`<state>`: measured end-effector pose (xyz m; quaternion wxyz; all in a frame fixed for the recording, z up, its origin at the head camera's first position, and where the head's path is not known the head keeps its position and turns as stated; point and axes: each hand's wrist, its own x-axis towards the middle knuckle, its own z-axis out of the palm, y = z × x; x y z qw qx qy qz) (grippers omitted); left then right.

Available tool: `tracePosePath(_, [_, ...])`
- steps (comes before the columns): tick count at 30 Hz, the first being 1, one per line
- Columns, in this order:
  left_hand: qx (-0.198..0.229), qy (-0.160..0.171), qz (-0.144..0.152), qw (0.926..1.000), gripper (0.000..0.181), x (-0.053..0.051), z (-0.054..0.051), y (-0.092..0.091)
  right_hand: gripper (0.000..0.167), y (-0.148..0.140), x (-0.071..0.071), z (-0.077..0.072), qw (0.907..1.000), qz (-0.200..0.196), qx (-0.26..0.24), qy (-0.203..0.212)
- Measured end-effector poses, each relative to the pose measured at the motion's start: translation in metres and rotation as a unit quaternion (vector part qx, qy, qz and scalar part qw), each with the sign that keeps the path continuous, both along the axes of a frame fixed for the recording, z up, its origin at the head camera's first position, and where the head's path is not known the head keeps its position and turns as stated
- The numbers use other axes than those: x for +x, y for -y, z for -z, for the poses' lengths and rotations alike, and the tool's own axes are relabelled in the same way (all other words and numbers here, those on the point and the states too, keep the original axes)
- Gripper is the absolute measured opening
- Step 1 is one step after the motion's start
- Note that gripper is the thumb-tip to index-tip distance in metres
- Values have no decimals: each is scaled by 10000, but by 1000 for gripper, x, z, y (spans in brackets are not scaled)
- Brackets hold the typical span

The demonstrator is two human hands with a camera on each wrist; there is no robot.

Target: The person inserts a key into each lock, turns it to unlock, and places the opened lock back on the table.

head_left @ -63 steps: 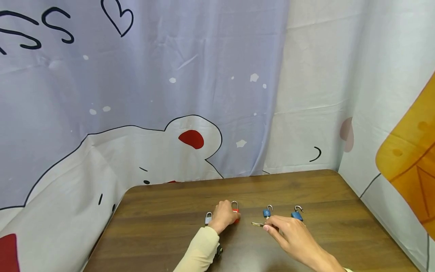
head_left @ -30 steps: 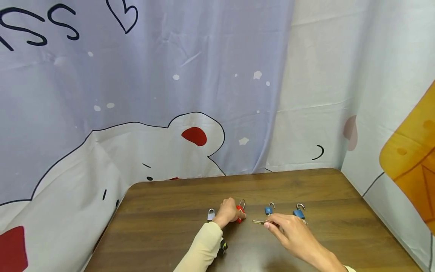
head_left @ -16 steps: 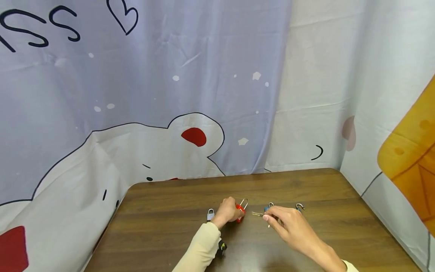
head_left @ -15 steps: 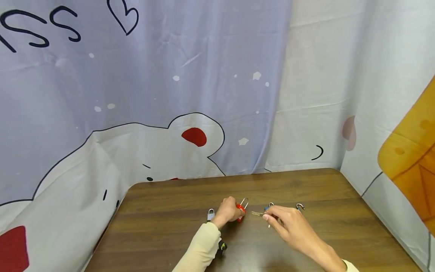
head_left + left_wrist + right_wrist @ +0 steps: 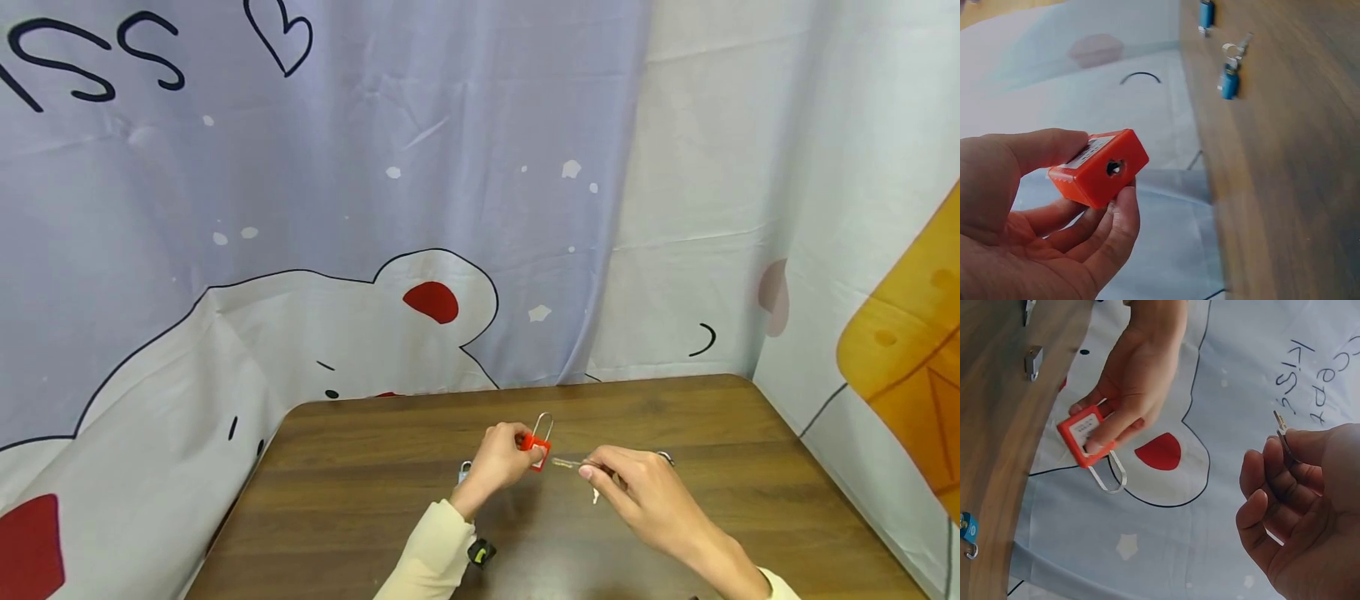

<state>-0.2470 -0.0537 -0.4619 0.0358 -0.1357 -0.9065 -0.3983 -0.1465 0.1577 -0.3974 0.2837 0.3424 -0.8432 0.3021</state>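
Note:
My left hand [image 5: 497, 461] holds a red padlock [image 5: 537, 451] upright by its body, between thumb and fingers. The padlock's shackle points away and looks closed. In the left wrist view the keyhole shows in the bottom face of the red padlock [image 5: 1119, 169]. To the right, my right hand [image 5: 648, 496] pinches a key [image 5: 564, 462] between thumb and fingertips. The key's blade points left at the padlock, with a small gap between. A second key [image 5: 596, 496] dangles below those fingers. In the right wrist view the pinched key [image 5: 1280, 422] is partly hidden.
A grey padlock [image 5: 1034, 362] lies on the wooden table [image 5: 360, 500], left of the red one. Blue padlocks [image 5: 1230, 81] lie on the right side, one with keys in it. The right hand mostly covers them from above. A patterned curtain [image 5: 450, 167] hangs behind the table.
My left hand has lifted the red padlock off the table, up and slightly right. My right hand has risen with the key, whose blade is now closer to the padlock.

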Motion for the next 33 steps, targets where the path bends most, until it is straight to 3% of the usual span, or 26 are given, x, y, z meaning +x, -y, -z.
tracePosePath(10, [845, -388, -123, 9956, 19, 18, -23, 9, 21, 3, 2, -5, 9998, -2, -173, 91])
tracePosePath(15, [1743, -202, -131, 9844, 23, 27, -34, 14, 22, 5, 2, -6, 9997, -46, -245, 40])
tracePosePath(21, [3000, 150, -103, 9538, 27, 39, -46, 16, 21, 10, 2, -8, 9991, -171, -369, 134])
tracePosePath(26, [3728, 235, -139, 9275, 30, 49, -56, 15, 21, 16, 3, -10, 9982, -269, -496, 179])
tracePosePath(30, [4414, 346, -138, 8965, 33, 56, -62, 15, 23, 21, 3, -9, 9973, -274, -649, 221])
tracePosePath(33, [5007, 499, -101, 8641, 31, 61, -66, 14, 23, 25, 3, -8, 9965, -218, -764, 267])
